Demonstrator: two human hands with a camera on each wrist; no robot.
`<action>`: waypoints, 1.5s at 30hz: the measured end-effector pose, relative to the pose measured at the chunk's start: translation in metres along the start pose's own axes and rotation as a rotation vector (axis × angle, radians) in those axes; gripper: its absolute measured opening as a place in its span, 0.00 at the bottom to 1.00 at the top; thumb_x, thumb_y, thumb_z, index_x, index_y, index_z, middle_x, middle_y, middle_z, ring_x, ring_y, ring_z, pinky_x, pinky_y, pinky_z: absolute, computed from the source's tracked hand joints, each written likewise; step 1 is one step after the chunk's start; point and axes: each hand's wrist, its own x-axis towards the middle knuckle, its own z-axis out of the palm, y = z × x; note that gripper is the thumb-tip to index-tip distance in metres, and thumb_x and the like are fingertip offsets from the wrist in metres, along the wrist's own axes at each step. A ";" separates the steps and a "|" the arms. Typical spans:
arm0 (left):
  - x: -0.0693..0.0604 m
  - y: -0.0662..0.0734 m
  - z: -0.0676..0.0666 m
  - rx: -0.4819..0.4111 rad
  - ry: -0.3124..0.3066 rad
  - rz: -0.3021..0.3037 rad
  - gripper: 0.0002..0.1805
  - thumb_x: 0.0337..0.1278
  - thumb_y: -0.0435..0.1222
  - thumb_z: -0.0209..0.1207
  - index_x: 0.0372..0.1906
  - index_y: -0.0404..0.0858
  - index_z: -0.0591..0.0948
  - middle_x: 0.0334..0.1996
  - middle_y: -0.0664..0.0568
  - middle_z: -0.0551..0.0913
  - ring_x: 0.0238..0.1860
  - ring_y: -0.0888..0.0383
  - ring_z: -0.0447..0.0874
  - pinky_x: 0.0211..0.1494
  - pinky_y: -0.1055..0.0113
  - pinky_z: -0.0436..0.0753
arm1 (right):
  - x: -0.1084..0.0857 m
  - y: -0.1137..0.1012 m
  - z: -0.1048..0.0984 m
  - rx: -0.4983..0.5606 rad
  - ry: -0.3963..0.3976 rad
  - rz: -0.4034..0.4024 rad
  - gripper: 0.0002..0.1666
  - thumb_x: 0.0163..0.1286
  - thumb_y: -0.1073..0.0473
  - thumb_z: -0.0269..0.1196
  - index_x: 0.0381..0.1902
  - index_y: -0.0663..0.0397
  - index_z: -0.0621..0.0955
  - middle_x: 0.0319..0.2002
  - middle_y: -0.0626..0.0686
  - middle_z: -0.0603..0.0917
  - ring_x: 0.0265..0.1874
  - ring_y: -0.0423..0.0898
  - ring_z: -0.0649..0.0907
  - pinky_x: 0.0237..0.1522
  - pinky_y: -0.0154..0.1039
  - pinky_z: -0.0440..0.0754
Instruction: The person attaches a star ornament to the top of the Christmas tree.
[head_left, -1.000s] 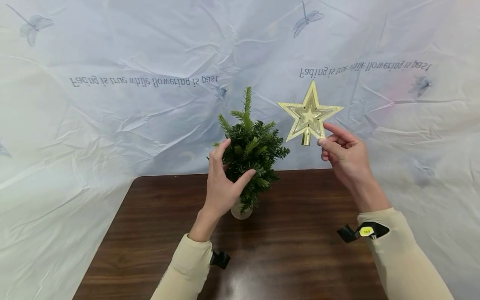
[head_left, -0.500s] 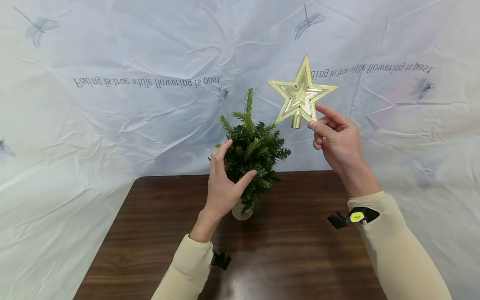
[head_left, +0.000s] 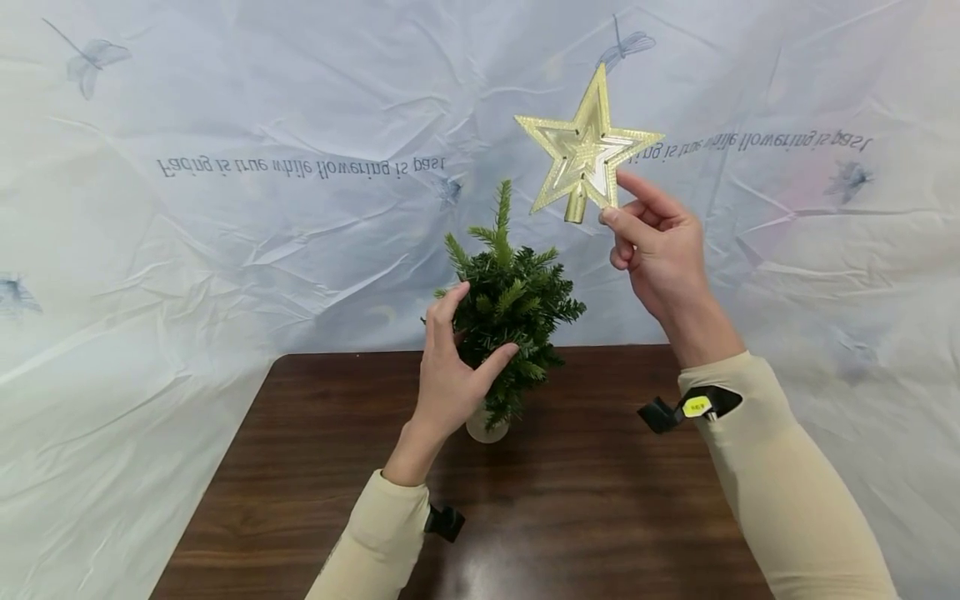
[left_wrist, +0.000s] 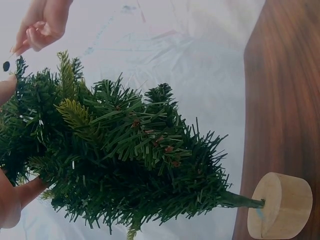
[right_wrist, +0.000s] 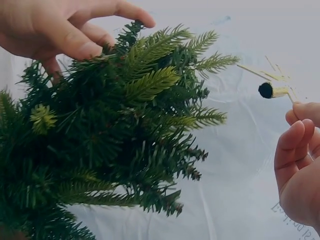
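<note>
Head camera, from the left: a crinkled, pale bluish-white cloth (head_left: 90, 250) printed with dark lettering and dragonflies hangs behind a dark-brown wood-grain counter (head_left: 285, 483). From the near edge comes a person's cream long sleeve (head_left: 378, 533), with a black strap (head_left: 446, 522) at the wrist. The left hand (head_left: 450, 379) is cupped round the near left side of a small, bushy green artificial fir tree (head_left: 517, 308), thumb and fingers set wide apart and curved about its foliage. That tree stands upright on a round, pale wooden base (head_left: 487, 429) resting on the counter.

To the right and above its tip I see a flat, gold five-pointed star (head_left: 587, 150) with a short tubular socket at the bottom, held in the air, clear of the branches. The right hand (head_left: 663, 254) pinches the star's lower right point between thumb and forefinger. Right wrist view shows the socket's dark opening facing the tree's side.
</note>
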 end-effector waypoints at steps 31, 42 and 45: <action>0.000 -0.002 0.001 0.016 0.010 0.026 0.53 0.61 0.39 0.76 0.83 0.47 0.55 0.77 0.41 0.63 0.78 0.46 0.64 0.74 0.40 0.71 | 0.035 -0.003 0.046 -0.052 -0.074 -0.058 0.24 0.70 0.78 0.66 0.56 0.50 0.90 0.27 0.50 0.86 0.13 0.40 0.63 0.19 0.31 0.73; -0.001 -0.002 0.001 0.015 0.007 0.008 0.52 0.62 0.40 0.76 0.83 0.47 0.56 0.78 0.43 0.62 0.80 0.47 0.62 0.75 0.42 0.70 | 0.039 0.004 0.064 -0.096 -0.057 -0.026 0.22 0.69 0.76 0.68 0.53 0.50 0.91 0.26 0.51 0.84 0.12 0.40 0.64 0.18 0.32 0.75; -0.001 -0.001 0.002 0.017 0.006 0.005 0.52 0.62 0.40 0.76 0.83 0.47 0.55 0.79 0.44 0.61 0.80 0.48 0.62 0.75 0.42 0.71 | 0.038 0.006 0.066 -0.096 -0.035 -0.009 0.22 0.68 0.77 0.69 0.53 0.50 0.91 0.26 0.51 0.85 0.12 0.39 0.65 0.17 0.32 0.75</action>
